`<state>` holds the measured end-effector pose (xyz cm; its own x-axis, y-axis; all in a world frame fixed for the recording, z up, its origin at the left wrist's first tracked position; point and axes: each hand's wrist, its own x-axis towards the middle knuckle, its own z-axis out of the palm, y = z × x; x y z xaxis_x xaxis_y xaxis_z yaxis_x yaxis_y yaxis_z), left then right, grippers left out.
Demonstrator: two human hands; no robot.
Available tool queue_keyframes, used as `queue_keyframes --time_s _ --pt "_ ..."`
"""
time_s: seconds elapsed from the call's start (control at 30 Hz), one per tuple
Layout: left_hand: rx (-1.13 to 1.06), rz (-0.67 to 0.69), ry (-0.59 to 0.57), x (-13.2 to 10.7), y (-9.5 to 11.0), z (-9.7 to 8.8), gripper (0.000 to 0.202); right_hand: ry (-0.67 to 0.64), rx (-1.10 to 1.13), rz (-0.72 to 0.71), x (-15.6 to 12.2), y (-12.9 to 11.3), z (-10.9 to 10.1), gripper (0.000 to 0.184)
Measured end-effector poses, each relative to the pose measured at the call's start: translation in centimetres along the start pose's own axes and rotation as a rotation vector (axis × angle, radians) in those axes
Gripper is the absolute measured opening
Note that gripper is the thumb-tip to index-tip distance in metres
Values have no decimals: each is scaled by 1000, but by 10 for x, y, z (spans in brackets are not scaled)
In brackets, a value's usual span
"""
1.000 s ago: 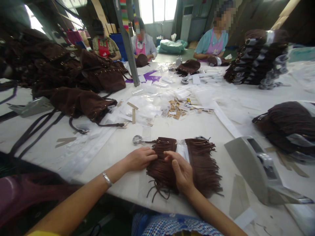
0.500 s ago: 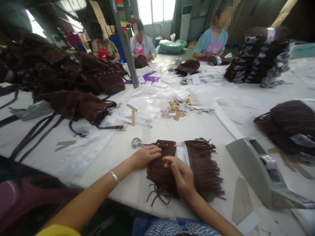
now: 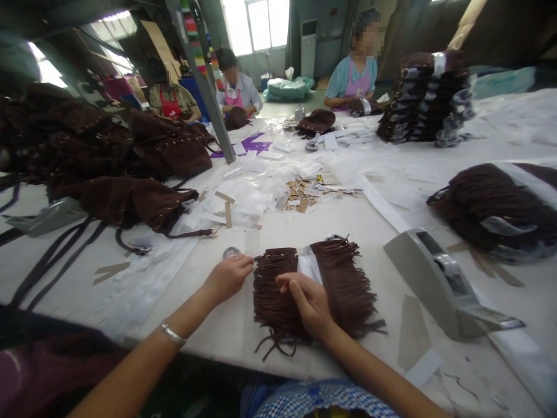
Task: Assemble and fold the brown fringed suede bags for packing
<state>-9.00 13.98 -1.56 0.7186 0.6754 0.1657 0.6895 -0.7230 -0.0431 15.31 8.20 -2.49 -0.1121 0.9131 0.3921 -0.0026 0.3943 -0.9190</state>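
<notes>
A folded dark brown fringed bag [image 3: 348,290] lies on the white table in front of me, with a white band [image 3: 310,266] around its middle. My left hand [image 3: 230,278] is at the bag's left edge. Its fingers are pressed together there, and what they pinch is hidden. Just beyond them sits a plastic-wrapped round buckle [image 3: 231,252]. My right hand [image 3: 308,302] rests on the fringe left of the band, fingers loosely bent, thumb apart, nothing seen in it. Loose strands [image 3: 276,343] hang from the bag's near left corner.
A grey tape dispenser [image 3: 439,284] stands at right, with another fringed bag [image 3: 487,203] beyond it. Brown bags [image 3: 126,203] are heaped at left. Cardboard scraps [image 3: 302,194] lie mid-table. A stack of wrapped bags [image 3: 424,98] rises behind. Several people work across the table.
My left hand has slid left off the bag's top to its left edge, fingers drawn together. My right hand stays on the fringe. The whole view has shifted somewhat.
</notes>
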Motion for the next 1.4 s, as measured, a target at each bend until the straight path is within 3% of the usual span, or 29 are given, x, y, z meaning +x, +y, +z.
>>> queue_keyframes --time_s 0.1,0.2,0.27,0.33,0.4,0.47,0.53,0.6,0.7,0.77,0.9,1.03,1.13,1.3,1.4 --pt "-153 16 58 6 23 7 33 -37 -10 -80 0 -8 2 25" --pt "-194 59 93 3 24 14 32 -112 -55 -163 -5 -22 -8 23" --pt "-193 -10 110 3 23 10 27 -136 -151 -206 -14 -30 -25 24" --pt "-199 -142 192 10 35 -2 24 -119 -308 -239 -30 -36 -51 24" --pt "-271 -235 280 21 64 -15 24 -61 -476 -234 -52 -37 -85 24" --pt "-381 -177 268 34 103 -20 30 15 -600 -170 -74 -33 -119 26" --pt "-359 -38 196 45 138 -12 44 68 -685 -86 -93 -28 -146 26" --pt "-263 54 140 52 159 5 56 60 -750 -31 -105 -22 -161 24" --pt "-164 70 102 52 166 31 59 -62 -811 -39 -111 -12 -164 21" --pt "-139 62 89 50 163 39 58 -154 -837 -72 -108 -6 -161 25" --pt "-165 55 106 50 166 25 57 -179 -888 -87 -101 -1 -166 16" --pt "-312 -10 175 67 193 -4 44 -87 -856 -91 -103 -9 -180 12" --pt "-427 -51 105 92 214 -16 26 40 -791 -116 -109 -15 -183 14" --pt "-616 -34 -98 127 225 -15 14 224 -661 -125 -116 -19 -173 18" --pt "-723 -77 -119 134 221 -13 6 393 -487 19 -121 -21 -164 23"
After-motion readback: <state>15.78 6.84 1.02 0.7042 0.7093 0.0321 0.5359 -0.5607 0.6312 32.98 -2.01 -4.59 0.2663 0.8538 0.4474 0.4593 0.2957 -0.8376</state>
